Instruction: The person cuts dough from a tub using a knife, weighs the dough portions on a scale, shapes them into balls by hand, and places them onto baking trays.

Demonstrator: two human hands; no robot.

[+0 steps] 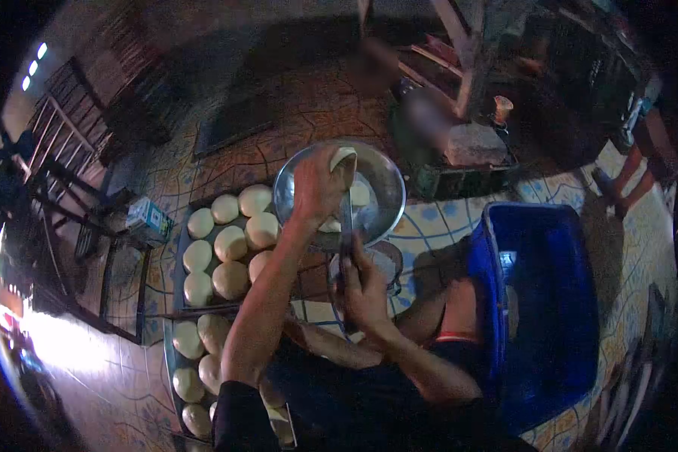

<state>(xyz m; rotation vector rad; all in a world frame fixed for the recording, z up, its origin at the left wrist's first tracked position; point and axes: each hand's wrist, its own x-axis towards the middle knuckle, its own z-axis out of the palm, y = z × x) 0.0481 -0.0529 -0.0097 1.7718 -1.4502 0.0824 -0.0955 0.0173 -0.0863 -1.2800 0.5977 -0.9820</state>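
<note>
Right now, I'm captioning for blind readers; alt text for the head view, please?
The left hand holds a pale piece over a metal bowl; the right hand holds a long blade. Pale rounds lie at picture left, a blue bin at picture right.

We're in a dim food-prep spot, prob. a home or small workshop; can't tell which. We see floor tiles [428, 220] w/ blue motifs, a timber post [471, 79], a slatted frame [59, 129] at far L & bright light [64, 343] on the same side. For food prep, we note a metal bowl [388, 184], a knife [346, 215] & rows of pale rounds [230, 244] set low, plus a big blue tub [554, 316]. Another person's bare legs [631, 176] at R look informal.
</note>
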